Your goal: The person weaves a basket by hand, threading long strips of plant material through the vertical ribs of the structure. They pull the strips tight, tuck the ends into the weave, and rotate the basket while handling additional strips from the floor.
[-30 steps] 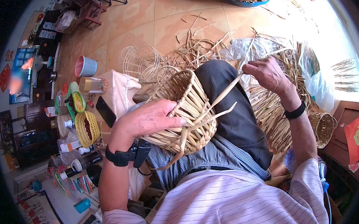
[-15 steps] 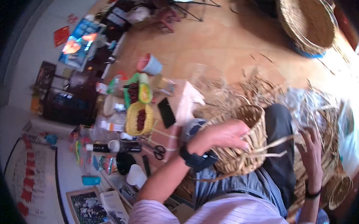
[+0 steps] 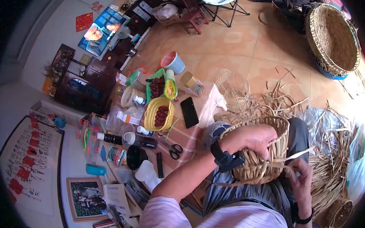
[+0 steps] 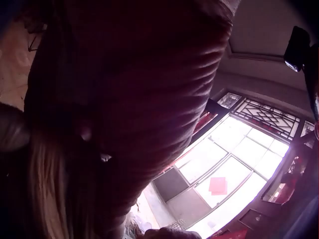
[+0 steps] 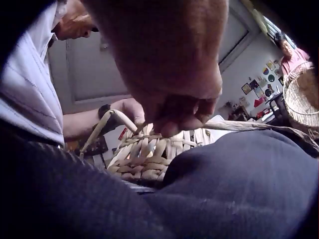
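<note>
A small woven basket (image 3: 256, 165) of dried plant strips lies tilted on the person's lap, its mouth toward the upper right. The left hand (image 3: 253, 138) grips its rim, the thumb on the outside and the other fingers hidden inside the mouth. Close against the basket's side, the right hand (image 3: 301, 178) has its fingers curled and pinches at a strip (image 5: 234, 124) that runs out past the fingertips over the dark trouser leg. Another strip (image 5: 102, 122) sticks up bent from the weave. The left wrist view is dark, mostly filled by the hand (image 4: 129, 99).
Left of the lap, a table (image 3: 185, 137) bears a phone (image 3: 189, 112), scissors (image 3: 175, 151) and a yellow basket (image 3: 152, 114) of red fruit. Loose strips (image 3: 332, 167) lie on the floor at right. A large round basket (image 3: 335, 39) stands at the back right.
The head view has swung left, so things appear farther right and lower. The right hand, first drawn out with a strip, let go and came back in beside the basket. The left hand keeps its hold.
</note>
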Motion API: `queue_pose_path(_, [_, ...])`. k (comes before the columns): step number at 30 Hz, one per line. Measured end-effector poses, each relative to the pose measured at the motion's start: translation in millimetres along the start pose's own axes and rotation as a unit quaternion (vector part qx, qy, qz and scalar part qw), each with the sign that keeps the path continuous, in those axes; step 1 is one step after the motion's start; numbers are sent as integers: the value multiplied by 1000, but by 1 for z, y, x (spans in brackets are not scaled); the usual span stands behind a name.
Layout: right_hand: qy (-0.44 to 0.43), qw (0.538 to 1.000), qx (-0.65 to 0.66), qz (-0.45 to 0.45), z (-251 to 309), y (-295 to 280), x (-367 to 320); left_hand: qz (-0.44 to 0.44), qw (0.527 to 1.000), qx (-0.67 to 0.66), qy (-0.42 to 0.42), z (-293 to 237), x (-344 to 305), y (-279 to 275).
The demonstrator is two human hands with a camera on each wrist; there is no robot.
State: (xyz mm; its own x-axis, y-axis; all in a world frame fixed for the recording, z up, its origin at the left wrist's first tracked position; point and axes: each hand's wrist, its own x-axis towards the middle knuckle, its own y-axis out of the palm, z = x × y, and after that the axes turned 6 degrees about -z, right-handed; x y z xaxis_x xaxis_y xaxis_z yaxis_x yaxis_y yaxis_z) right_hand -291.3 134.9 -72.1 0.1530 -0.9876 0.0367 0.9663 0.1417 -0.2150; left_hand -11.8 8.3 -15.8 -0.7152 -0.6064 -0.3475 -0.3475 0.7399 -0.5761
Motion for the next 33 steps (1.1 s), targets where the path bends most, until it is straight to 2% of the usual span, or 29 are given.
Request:
queue_pose_path(3, [131,970,204,-12,2,-4,5,-12,1000,13,18,0,-1,-1])
queue_pose_path(5, [135,958,252,-27,-5,0,13,-25,999,20,42,11,-5,5])
queue_pose_path(7, [132,954,258,-77,4,13,21,-60,992,-98,46,32,-20,12])
queue_pose_path(9, [109,949,295,-29,12,21,29,-43,982,-177,44,29,-15,23])
queue_pose_path(11, [202,877,436,8,27,26,29,-16,987,-158,4,11,-13,11])
queue_pose_path(12, [180,884,431,20,22,27,28,-7,991,-133,-15,0,-12,4])
queue_pose_path(13, [155,889,429,40,19,28,26,-26,998,23,-47,-26,-17,-9])
queue_pose_path(15, [107,926,361,8,25,32,18,-45,998,32,-32,-24,-20,-7])
queue_pose_path(17, [97,942,320,-20,29,38,7,-44,997,57,-34,-22,-21,-8])
queue_pose_path(19, [20,994,108,-10,29,39,2,-29,998,50,-32,-21,-20,-9])
queue_pose_path(20, [-48,999,9,-22,32,38,2,-15,999,28,-28,-20,-18,-10])
queue_pose_path(23, [-104,994,-27,-26,31,46,1,5,1000,1,-7,-15,-16,-11])
queue_pose_path(27, [-65,997,-48,5,31,49,1,14,996,-67,57,-3,-20,-12])
queue_pose_path(30, [-108,992,-62,24,29,51,3,49,995,-84,23,5,-16,-9])
queue_pose_path(33, [-118,991,-59,37,32,49,3,35,993,-102,44,9,-17,-7])
